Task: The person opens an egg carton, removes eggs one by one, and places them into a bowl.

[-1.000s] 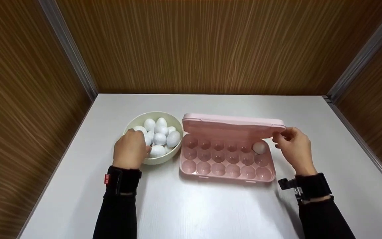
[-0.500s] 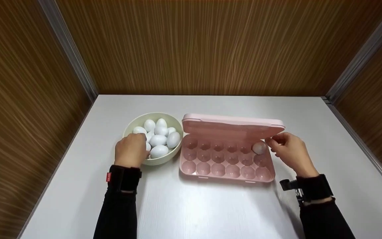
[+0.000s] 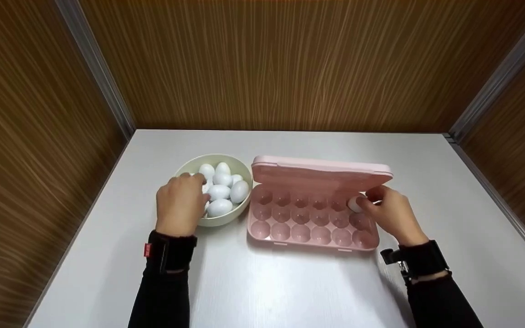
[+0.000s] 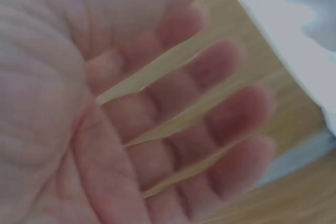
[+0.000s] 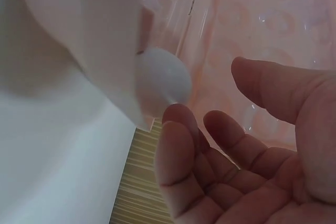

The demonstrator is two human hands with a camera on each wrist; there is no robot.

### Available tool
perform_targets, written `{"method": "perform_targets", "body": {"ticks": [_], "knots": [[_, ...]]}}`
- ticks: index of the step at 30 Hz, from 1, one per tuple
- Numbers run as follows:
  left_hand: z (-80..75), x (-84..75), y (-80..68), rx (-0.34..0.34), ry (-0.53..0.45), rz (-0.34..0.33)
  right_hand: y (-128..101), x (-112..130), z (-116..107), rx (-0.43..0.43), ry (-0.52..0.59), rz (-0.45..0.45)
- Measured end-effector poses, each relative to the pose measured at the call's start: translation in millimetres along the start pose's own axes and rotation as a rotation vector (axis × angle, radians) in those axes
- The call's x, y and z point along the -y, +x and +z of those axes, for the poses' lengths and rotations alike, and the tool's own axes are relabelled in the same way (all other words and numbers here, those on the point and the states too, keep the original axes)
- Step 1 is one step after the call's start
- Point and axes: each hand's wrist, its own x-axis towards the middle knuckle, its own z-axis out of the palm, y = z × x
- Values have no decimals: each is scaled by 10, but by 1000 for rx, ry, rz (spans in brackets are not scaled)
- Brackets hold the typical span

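A cream bowl (image 3: 220, 222) holds several white eggs (image 3: 219, 192). My left hand (image 3: 179, 204) hovers over the bowl's left rim; in the left wrist view the left hand (image 4: 157, 119) shows straight, spread fingers and an empty palm. To the right lies a pink egg carton (image 3: 312, 233), its lid (image 3: 321, 172) standing up at the back. One white egg (image 3: 354, 204) sits in the back-right cup. My right hand (image 3: 390, 214) reaches it; in the right wrist view a fingertip (image 5: 178, 116) touches the egg (image 5: 160, 80), thumb apart.
Everything stands on a white table (image 3: 290, 282) boxed in by wood-grain walls (image 3: 290, 64) at the back and both sides. The carton's other cups (image 3: 299, 214) hold nothing.
My right hand left the lid's right corner and came down to the egg in the carton. The left hand shifted slightly farther over the bowl. The lid stays up.
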Motion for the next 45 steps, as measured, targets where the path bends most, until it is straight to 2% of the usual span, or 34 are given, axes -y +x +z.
{"method": "perform_targets", "body": {"ticks": [3,6,8,12,14,19,22,33,39,45], "knots": [[-91,-190,-98,-153,-82,122,-4,1,28,-11,-15,-13],[-125,-393,-203,-227,-151,264,0,-1,52,-13,-25,-21],[-121,-524,-279,-203,-153,329,-1,1,68,-12,-30,-19],[-70,-761,-437,-65,-110,392,-5,1,114,1,-32,-5],[-39,-854,-509,-20,-79,421,-3,2,140,6,-36,-9],[21,-983,-624,-60,-8,525,20,3,205,-1,-59,-65],[46,-1014,-649,-91,22,544,27,3,232,-3,-80,-87],[102,-1060,-688,-109,48,554,13,-5,283,-31,-128,-157],[99,-1064,-690,-120,45,560,7,3,248,-35,-114,-144],[88,-1067,-688,-120,48,561,-24,138,152,-46,-62,-113]]}}
